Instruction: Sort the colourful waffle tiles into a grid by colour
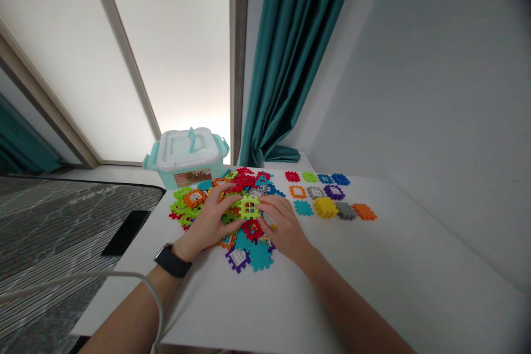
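Note:
A lime-green interlocking tile (249, 208) with a window grid is held up over a heap of colourful plastic tiles. My left hand (211, 220), with a black watch on its wrist, has its thumb and a fingertip at the tile's left side. On the opposite side, the fingers of my right hand (282, 227) close on the tile's right edge. Beneath and around both hands lies the heap, with an orange tile (194, 198), a red tile (253, 230), a purple tile (238, 259) and a teal tile (261, 256). Part of the heap is hidden by my hands.
Right of the heap, tiles lie sorted by colour in rows, including a yellow stack (326, 208), a grey tile (346, 211) and an orange tile (365, 212). A lidded teal box (188, 157) stands at the back left. A pale cable (136, 275) crosses my left forearm.

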{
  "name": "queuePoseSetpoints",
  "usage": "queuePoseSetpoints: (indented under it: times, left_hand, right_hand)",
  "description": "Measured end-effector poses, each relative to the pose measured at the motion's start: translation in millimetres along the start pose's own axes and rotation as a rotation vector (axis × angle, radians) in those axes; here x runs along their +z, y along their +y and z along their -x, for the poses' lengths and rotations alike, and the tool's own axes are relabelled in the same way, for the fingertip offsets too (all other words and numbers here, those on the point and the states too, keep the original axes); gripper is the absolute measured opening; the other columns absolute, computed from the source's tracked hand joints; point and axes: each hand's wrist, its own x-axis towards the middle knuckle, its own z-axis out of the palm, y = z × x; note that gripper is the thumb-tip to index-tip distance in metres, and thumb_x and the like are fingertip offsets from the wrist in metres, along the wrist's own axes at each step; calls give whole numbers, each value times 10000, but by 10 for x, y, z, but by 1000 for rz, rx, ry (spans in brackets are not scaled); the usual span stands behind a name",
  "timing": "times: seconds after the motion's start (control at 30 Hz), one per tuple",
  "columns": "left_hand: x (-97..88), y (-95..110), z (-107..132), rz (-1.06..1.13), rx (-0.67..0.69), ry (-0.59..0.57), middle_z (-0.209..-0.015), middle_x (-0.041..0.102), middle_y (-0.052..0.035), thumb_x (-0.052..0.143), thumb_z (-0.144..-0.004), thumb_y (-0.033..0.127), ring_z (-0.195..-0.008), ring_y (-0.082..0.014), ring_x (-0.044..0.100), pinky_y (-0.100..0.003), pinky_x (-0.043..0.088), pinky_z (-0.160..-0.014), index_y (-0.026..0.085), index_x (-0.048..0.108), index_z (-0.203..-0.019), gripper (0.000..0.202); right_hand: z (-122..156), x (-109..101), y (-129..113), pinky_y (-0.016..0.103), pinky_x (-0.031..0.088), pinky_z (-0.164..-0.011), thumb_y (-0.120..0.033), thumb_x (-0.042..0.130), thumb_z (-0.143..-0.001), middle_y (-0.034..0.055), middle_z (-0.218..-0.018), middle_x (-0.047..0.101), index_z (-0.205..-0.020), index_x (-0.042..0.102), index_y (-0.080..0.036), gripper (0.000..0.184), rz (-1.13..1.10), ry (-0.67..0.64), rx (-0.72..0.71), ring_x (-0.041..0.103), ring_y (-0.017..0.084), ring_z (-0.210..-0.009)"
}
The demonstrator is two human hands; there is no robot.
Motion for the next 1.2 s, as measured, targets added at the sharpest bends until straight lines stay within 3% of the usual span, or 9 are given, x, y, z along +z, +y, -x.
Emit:
queuePoseSetpoints:
  times: [0.67,1.0,1.2]
  left_hand:
    - [5,8,10,-5,-33,11,-1378,482,-135,752,-866,284,-1324,-333,478,-547,449,-1107,244,584,-1248,419]
    - [-12,30,0,102,-101,-12,-1360,468,-125,746,-868,277,-1328,-324,468,-558,434,-1114,249,577,-1228,399]
    - [-31,81,-28,187,-167,-105,-1296,533,-98,648,-949,338,-1270,-287,510,-511,445,-1110,236,684,-1033,137]
  right_hand:
    - [-3,-6,-3,488,508,-1014,-122,563,-948,80,-1181,713,-1121,635,-249,226,25,-1,4,629,252,-1138]
    - [-26,-47,12,466,512,-1000,-163,592,-962,79,-1194,726,-1103,649,-251,176,21,32,-36,642,240,-1119]
    - [-44,-73,-50,470,509,-999,-182,554,-983,81,-1157,717,-1030,657,-255,135,-70,49,34,640,244,-1124]
